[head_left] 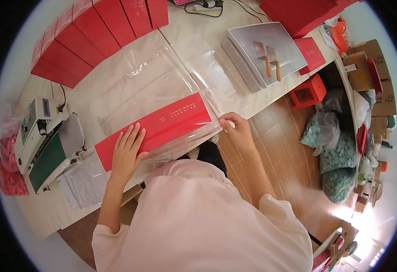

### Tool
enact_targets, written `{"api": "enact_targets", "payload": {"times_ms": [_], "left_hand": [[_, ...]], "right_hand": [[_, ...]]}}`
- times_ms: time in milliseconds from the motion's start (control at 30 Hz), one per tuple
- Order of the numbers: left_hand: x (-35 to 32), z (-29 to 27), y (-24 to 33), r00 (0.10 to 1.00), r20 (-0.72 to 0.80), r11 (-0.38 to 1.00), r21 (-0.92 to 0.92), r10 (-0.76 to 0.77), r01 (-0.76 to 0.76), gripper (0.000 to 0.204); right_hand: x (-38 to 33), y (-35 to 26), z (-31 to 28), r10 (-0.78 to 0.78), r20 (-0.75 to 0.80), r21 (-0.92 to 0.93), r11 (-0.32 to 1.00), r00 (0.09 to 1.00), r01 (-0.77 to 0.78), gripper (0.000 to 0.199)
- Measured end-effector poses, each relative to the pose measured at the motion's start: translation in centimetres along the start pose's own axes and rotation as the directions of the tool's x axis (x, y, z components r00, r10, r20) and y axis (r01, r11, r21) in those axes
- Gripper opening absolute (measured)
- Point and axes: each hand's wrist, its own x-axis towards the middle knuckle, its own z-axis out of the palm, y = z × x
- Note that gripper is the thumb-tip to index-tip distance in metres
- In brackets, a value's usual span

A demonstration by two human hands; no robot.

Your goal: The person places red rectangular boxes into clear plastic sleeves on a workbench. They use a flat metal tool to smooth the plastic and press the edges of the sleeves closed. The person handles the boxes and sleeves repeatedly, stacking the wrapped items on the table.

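Pressing lightly with its fingers a little spread, the one left hand [127,148] is resting palm down on one long red box [173,121], gripping nothing. The box is lying slantwise at the near edge of the table [89,102], and one clear plastic sleeve [180,144] is showing along its near side and right end. The one right hand [240,131] is pinching the sleeve's right end between thumb and forefinger, its other fingers curling inward.

To the left, one sealing machine [35,127] is standing on the table. Far left, at least five upright red boxes [84,34] are standing in a row; their exact count is hard to tell. Far right, two wooden-handled trowels [278,71] are lying side by side on one flat silver-topped case [290,51], and one red folder [314,52] is lying just beside it. One red stool [308,88] is standing on the floor to the right.
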Motion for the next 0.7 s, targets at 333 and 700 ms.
{"api": "enact_targets", "payload": {"times_ms": [333, 700], "left_hand": [[-0.1, -2.6, -0.9, 0.998, -0.007, 0.977, -0.202, 0.069, -0.069, 0.036], [-1.7, -1.2, -0.9, 0.986, -0.166, 0.985, -0.173, -0.014, -0.015, 0.021]], "right_hand": [[1.3, -2.5, 1.3, -0.307, -0.086, -0.022, 0.952, 0.948, 0.306, 0.009], [6.1, -9.7, 6.1, -0.651, 0.276, -0.497, 0.533, 0.707, 0.685, 0.02]]}}
